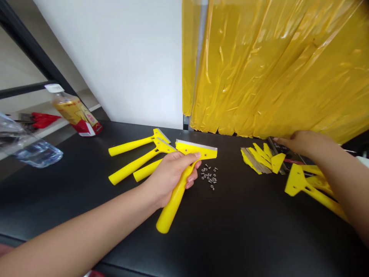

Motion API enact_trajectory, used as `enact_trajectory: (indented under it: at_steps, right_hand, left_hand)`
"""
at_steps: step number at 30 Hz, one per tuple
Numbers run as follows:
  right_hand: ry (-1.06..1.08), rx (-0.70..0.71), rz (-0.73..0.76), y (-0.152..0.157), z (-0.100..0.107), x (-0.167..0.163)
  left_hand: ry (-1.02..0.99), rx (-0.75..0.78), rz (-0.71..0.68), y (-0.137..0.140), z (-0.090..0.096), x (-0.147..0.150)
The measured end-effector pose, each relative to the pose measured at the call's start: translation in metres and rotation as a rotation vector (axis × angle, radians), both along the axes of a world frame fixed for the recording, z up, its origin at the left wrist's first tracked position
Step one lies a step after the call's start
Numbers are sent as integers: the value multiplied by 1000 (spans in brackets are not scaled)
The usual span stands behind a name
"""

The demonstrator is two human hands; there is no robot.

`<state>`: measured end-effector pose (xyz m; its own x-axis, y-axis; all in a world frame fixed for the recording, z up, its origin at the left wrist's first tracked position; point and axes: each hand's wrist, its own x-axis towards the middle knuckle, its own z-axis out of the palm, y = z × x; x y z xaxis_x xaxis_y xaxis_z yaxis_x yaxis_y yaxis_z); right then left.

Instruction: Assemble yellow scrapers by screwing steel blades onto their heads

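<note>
My left hand is closed round the neck of a yellow scraper, thumb on its head, with a pale metal blade strip along the top edge. Small screws and nuts lie loose just right of it. Several more yellow scrapers rest behind my left hand, one partly covered by it. At the far right my right hand has its fingertips bent down at a dark flat object; what they grip is hidden. Yellow plates and grey blades lie just left of it.
More yellow scraper handles lie under my right forearm. At the left stand a drink bottle with a white cap and a clear bottle. A white panel and yellow plastic film border the black table at the back.
</note>
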<state>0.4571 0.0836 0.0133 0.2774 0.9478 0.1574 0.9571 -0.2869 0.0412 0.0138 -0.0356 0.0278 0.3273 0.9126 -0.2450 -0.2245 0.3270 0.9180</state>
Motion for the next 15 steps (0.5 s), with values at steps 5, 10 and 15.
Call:
enact_trajectory:
  at_steps: [5,10,15]
  right_hand:
    - [22,171,98,-18,37,-35]
    - [182,357,289,-56,57,-87]
    - [597,254,423,-90,50,-144]
  left_hand:
    - [-5,0,-11,-1,-1,-1]
    - [-25,-8,-9,0,-1,-1]
    - [-26,-1,-8,1,-1,-1]
